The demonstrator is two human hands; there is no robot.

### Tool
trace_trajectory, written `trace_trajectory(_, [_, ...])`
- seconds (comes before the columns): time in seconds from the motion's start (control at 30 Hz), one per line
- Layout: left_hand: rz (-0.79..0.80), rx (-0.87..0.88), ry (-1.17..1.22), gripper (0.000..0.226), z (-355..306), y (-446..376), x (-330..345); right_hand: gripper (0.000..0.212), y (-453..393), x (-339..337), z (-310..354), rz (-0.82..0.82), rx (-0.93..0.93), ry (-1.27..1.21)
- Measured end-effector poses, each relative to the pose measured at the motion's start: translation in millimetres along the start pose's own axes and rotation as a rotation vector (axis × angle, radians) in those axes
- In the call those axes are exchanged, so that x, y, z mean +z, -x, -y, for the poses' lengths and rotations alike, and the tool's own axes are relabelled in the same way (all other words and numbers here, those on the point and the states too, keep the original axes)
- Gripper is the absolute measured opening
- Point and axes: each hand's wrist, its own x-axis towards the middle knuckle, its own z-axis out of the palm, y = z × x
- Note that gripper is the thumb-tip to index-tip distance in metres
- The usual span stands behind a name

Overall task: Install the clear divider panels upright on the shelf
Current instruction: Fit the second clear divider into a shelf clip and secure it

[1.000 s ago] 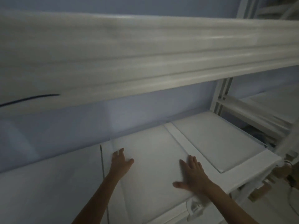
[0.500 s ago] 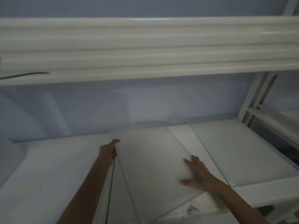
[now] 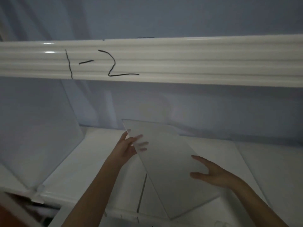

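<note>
A clear divider panel (image 3: 165, 159) is tilted up off the white shelf (image 3: 91, 164), its left edge raised and its lower right corner near the shelf's front. My left hand (image 3: 129, 146) grips the raised left edge, thumb in front and fingers showing through the plastic. My right hand (image 3: 211, 174) lies flat with fingers spread against the panel's right face. Another clear panel (image 3: 39, 133) stands upright at the left, held in a clip (image 3: 38, 193) at the shelf's front edge.
The white upper shelf rail (image 3: 180, 61), marked "1-2" in black, crosses overhead. A further flat clear panel (image 3: 246, 163) lies on the shelf to the right. A dark seam (image 3: 141, 192) runs front to back under the tilted panel. The blue back wall (image 3: 196, 108) closes the rear.
The panel has risen from lying flat to a steep tilt. My left hand moved from resting on it to gripping its left edge. The view shifted left, showing the "1-2" mark.
</note>
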Motion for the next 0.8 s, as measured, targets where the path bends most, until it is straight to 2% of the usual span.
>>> trace_trajectory(0.07, [-0.002, 0.020, -0.004, 0.047, -8, 3, -2, 0.116, 0, 3, 38, 0.073, -0.027, 0.073])
trace_trajectory(0.13, [-0.003, 0.029, -0.013, 0.049, -16, 6, -3, 0.130, 0, 9, 75, 0.221, -0.001, 0.195])
trace_trajectory(0.2, [0.001, 0.031, -0.027, 0.053, -24, 9, -6, 0.127, -1, 21, 105, 0.302, 0.028, 0.325])
trace_trajectory(0.3, [-0.007, 0.044, -0.058, 0.059, -35, 12, -12, 0.122, -3, 42, 140, 0.285, 0.050, 0.423])
trace_trajectory(0.53, [0.064, 0.104, -0.093, 0.050, -60, 18, -33, 0.136, -5, 93, 171, 0.272, 0.085, 0.470])
trace_trajectory(0.67, [0.153, 0.123, -0.088, 0.042, -78, 25, -44, 0.137, 1, 116, 186, 0.214, 0.093, 0.419])
trace_trajectory(0.8, [0.218, 0.140, -0.088, 0.048, -91, 28, -56, 0.140, -3, 129, 198, 0.176, 0.089, 0.350])
